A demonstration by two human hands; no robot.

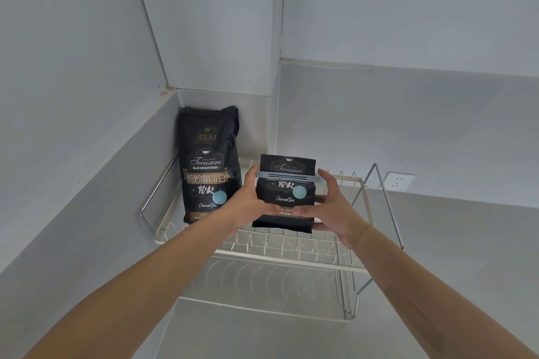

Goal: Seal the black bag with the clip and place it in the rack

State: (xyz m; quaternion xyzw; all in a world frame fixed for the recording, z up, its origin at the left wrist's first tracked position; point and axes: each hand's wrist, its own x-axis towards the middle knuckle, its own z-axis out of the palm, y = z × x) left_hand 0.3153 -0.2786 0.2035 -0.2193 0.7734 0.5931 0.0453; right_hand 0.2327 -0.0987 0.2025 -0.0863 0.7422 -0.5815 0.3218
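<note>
A black coffee bag (287, 192) with its top folded over is held upright above the upper tier of the wire rack (288, 256). A pale blue-grey clip (290, 177) runs across the bag below the fold. My left hand (250, 198) grips the bag's left side, with the thumb across its lower front. On the bag's right side is my right hand (335, 207), fingertips touching the clip's right end. Whether the bag's bottom touches the rack wires I cannot tell.
A taller, unclipped black coffee bag (210, 163) stands at the rack's back left against the wall corner. The two-tier rack sits on a grey counter (437, 242). A wall socket (398, 181) is at the right, behind the rack's raised handle (379, 183).
</note>
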